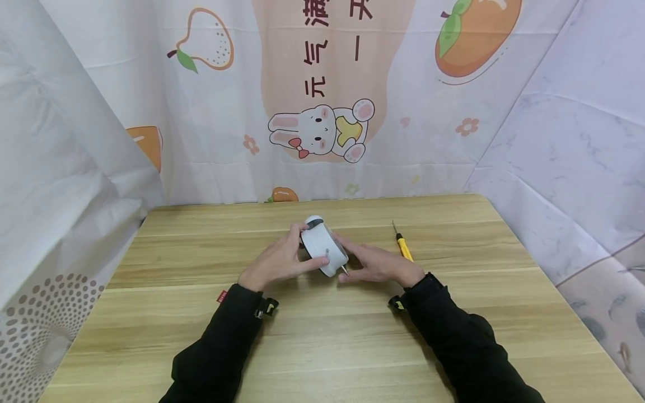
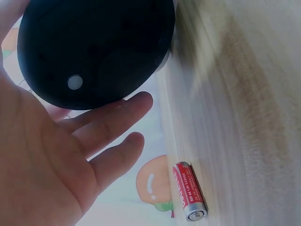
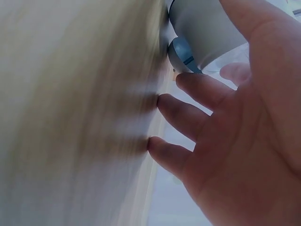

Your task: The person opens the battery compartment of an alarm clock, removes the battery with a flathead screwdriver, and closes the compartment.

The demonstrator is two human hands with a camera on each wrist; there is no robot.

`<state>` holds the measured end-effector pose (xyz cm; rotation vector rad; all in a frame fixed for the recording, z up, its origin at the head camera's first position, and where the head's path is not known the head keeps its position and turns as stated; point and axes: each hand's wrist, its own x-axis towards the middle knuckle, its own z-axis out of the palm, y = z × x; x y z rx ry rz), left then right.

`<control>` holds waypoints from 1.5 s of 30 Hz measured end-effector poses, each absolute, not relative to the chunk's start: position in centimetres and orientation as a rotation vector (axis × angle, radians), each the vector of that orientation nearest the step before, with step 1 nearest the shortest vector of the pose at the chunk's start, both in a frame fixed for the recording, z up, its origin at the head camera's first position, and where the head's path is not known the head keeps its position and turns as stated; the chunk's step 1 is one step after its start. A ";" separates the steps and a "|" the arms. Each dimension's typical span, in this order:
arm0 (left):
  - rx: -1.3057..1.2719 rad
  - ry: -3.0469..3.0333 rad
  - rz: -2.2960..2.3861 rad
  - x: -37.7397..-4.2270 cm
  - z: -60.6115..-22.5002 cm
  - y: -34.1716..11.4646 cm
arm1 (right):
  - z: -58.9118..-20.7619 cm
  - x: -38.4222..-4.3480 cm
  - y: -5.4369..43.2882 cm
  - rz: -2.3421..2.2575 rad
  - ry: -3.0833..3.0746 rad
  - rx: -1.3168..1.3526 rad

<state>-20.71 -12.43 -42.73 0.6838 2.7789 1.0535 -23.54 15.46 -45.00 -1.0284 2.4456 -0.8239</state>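
A small white alarm clock (image 1: 317,243) is tilted over the table between both hands. Its round dark front (image 2: 96,47) with a silvery dot shows in the left wrist view. My left hand (image 1: 284,257) grips it, thumb on the white side and fingers toward the bell. From the right, my right hand (image 1: 375,262) holds its back rim between thumb and index finger, close to a thin metal foot (image 1: 345,270). In the right wrist view the other fingers are spread, tips at the tabletop, with a grey-blue dome (image 3: 181,54) near them.
A red and silver battery (image 2: 189,190) lies on the table near the left hand; the head view does not show it. Beyond the right hand lies a yellow-handled screwdriver (image 1: 403,247). Printed curtains hang behind the wooden table (image 1: 322,347) and along its sides.
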 end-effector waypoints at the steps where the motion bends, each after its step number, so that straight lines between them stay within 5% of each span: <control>1: 0.685 2.783 1.044 -20.7 -42.7 -12.4 | -45.0 -23.6 15.5 -0.826 2.446 -1.027; 45: 0.664 2.659 1.044 -21.2 -43.3 -12.3 | -44.6 -23.6 15.8 -0.804 2.433 -1.016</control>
